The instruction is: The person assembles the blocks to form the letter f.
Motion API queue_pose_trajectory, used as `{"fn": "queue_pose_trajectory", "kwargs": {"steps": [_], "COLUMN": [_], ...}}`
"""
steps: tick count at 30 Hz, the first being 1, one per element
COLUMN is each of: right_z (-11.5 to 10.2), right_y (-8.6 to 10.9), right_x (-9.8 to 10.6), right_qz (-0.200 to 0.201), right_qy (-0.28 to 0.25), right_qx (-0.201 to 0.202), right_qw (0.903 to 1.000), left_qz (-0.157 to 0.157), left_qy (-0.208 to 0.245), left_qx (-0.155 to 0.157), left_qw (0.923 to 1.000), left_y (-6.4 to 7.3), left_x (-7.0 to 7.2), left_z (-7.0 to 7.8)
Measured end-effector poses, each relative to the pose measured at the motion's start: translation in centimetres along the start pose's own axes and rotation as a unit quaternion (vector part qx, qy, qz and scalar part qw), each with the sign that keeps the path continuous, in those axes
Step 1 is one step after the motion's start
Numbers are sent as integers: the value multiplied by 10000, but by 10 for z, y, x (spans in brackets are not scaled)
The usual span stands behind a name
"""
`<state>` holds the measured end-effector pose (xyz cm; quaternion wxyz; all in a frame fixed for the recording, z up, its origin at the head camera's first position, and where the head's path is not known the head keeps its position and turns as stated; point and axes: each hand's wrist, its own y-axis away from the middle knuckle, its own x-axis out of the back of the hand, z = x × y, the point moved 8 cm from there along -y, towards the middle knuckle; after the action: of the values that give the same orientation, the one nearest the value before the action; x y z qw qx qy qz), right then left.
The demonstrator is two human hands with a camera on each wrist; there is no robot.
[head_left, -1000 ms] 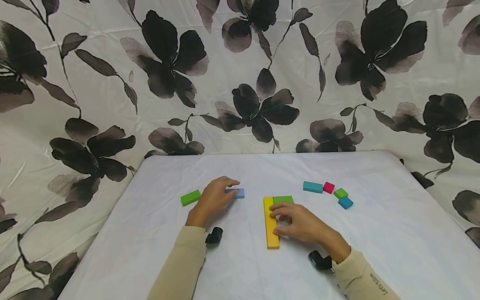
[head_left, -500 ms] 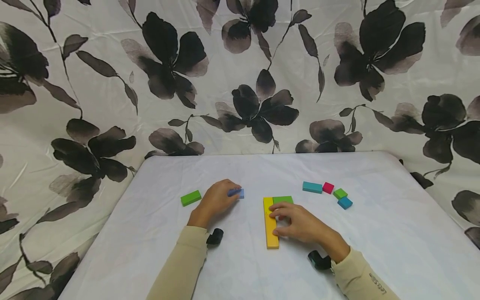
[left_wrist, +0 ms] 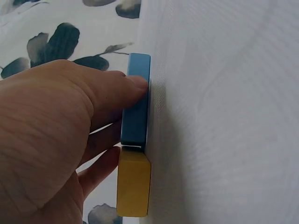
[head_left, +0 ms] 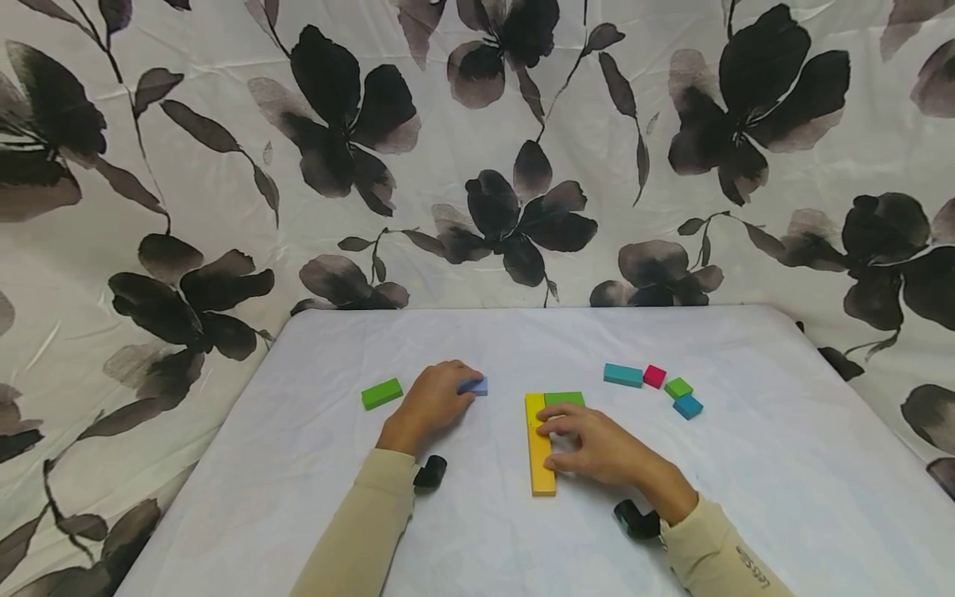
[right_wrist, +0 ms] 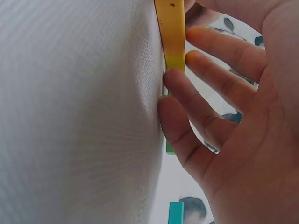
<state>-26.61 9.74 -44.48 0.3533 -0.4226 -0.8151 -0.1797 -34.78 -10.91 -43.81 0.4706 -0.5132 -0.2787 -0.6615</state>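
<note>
In the head view my left hand (head_left: 436, 402) is over a light blue block (head_left: 477, 386), fingertips on its left part. The left wrist view shows my thumb lying along the blue block's (left_wrist: 135, 112) side, the fingers behind it, so it is pinched. A long yellow block (head_left: 542, 464) lies lengthwise right of it, with a green block (head_left: 563, 397) against its upper right side. My right hand (head_left: 600, 444) rests on the table beside the yellow block, its relaxed, spread fingertips touching the edge. Part of the green block is hidden behind that hand.
Another green block (head_left: 382, 394) lies left of my left hand. At the right back sit a teal block (head_left: 622, 375), a red block (head_left: 654, 376), a small green block (head_left: 678, 388) and a blue block (head_left: 688, 406). A white cloth (head_left: 477, 547) covers the table.
My left fingers have come down onto the light blue block and closed on it from above its left part. The right hand stays at the yellow block.
</note>
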Motion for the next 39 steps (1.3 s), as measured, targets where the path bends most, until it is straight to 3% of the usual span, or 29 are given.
{"fn": "queue_pose_trajectory", "kwargs": {"steps": [14, 19, 26, 39], "right_z": [0, 0, 1, 1], "right_y": [1, 1, 1, 2], "right_x": [0, 1, -1, -1], "right_qz": [-9, 3, -21, -44], "right_qy": [-10, -15, -72, -97], "right_qx": [111, 134, 60, -21], "right_qw": [9999, 9999, 10000, 9999], "left_qz": [70, 171, 474, 609], "left_qy": [-31, 499, 1378, 1535], "left_qx": [-75, -87, -153, -291], "left_qw": [9999, 9986, 9892, 9858], "left_y": [1, 2, 5, 8], "left_x": [1, 5, 10, 16], "left_z": [0, -4, -11, -7]}}
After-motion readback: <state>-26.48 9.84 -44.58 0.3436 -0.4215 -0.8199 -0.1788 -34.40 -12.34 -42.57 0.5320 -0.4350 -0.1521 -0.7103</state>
